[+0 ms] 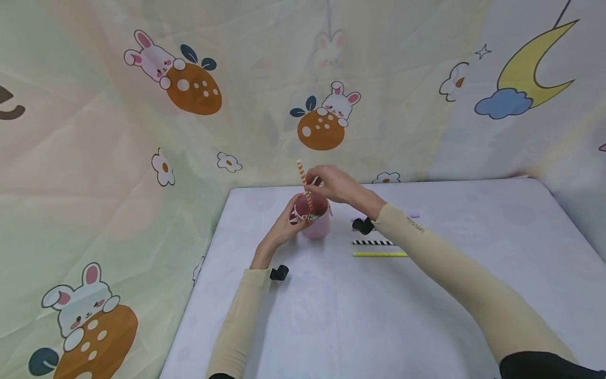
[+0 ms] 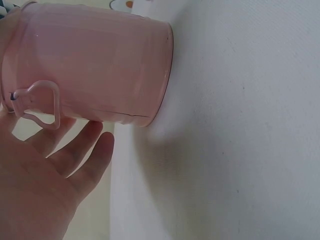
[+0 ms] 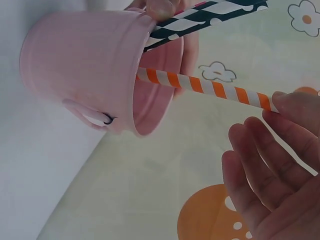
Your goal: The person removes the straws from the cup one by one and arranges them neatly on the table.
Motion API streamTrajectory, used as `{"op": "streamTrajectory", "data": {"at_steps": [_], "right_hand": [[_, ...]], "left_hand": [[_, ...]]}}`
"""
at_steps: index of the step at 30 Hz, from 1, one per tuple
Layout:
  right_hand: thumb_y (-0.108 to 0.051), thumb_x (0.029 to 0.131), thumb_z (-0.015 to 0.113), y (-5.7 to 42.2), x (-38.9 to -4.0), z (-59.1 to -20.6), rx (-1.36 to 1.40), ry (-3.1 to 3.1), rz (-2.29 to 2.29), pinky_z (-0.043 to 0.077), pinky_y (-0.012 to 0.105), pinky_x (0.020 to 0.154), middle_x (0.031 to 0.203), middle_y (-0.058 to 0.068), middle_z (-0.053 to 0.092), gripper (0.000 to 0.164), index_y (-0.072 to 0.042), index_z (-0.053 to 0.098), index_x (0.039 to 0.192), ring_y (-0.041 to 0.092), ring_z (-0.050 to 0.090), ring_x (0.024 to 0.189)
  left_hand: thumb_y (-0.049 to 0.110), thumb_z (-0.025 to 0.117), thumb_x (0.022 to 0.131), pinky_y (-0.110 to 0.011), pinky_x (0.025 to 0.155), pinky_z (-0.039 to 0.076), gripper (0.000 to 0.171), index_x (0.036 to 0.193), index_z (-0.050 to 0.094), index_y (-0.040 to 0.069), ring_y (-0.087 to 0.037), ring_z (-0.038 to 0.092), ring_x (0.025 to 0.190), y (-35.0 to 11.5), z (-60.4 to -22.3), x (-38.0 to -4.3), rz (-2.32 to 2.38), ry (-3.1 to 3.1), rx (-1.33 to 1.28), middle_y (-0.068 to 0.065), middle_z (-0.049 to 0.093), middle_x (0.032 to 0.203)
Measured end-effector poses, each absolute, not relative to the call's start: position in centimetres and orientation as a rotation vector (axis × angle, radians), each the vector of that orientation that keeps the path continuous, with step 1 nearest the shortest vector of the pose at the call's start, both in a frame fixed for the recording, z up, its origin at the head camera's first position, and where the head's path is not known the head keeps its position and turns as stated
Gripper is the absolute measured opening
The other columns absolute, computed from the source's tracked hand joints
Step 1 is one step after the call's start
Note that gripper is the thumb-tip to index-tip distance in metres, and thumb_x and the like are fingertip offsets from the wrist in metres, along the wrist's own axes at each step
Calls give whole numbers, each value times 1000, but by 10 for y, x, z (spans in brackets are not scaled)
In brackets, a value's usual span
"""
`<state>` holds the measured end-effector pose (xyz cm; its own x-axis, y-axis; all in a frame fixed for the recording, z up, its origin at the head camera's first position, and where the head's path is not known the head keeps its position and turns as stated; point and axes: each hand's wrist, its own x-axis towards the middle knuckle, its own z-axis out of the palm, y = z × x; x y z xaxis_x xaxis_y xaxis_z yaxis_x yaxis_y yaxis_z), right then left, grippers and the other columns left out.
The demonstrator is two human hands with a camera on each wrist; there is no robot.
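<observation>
Gripped the pink bucket (image 1: 318, 229) at its nine o'clock side with the left hand (image 1: 284, 227), thumb clamped at the rim, lower fingers slightly parted beside the wall. Could not tell the contact of every left fingertip, nor of the base with the white table (image 1: 379, 321). Held the bucket toward ten o'clock on the table, mouth facing the head camera. Pinched the orange-striped straw (image 3: 210, 89) between thumb and forefinger of the right hand (image 1: 335, 184), at one o'clock from the bucket; held the other right fingers apart, clear of the straw. Had its lower end inside the mouth, its upper end pointing between eleven and twelve. Saw dark-patterned straws (image 3: 212, 19) in the bucket, close beside the left thumb. Saw a yellow straw (image 1: 379, 254) at four o'clock from the bucket, a black-and-white striped straw (image 1: 371, 242) near its twelve o'clock side, and a purple straw (image 1: 414, 215) at three o'clock, partly covered by the right sleeve (image 1: 445, 263).
</observation>
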<state>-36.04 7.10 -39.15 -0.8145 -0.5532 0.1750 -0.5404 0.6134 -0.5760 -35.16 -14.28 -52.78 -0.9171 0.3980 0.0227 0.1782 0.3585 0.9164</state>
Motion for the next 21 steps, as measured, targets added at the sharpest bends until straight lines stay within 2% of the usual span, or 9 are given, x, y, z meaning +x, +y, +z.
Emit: {"op": "streamTrajectory", "data": {"at_steps": [4, 16, 21], "right_hand": [[-21, 97, 68, 75, -358, -389, -948, 2818, -970, 57, 37, 88, 107, 7, 72, 17, -7, 70, 107, 23, 69, 102], [-21, 96, 69, 91, -340, -374, -982, 2860, -1064, 57, 41, 87, 105, 5, 72, 17, -8, 70, 107, 22, 69, 100], [-22, 95, 70, 97, -334, -367, -968, 2888, -1075, 57, 41, 89, 106, 4, 72, 18, -9, 70, 108, 21, 68, 101]], "left_hand": [[22, 74, 91, -50, 108, 45, 85, 158, 23, 33, -31, 49, 137, -142, -529, -352, 1588, 2421, 529, -5, 40, 156], [24, 76, 89, -51, 109, 45, 85, 156, 25, 41, -31, 46, 140, -141, -530, -353, 1581, 2438, 507, -4, 43, 154], [21, 75, 89, -51, 108, 45, 85, 155, 26, 41, -33, 46, 140, -142, -531, -353, 1595, 2436, 518, -4, 43, 154]]}}
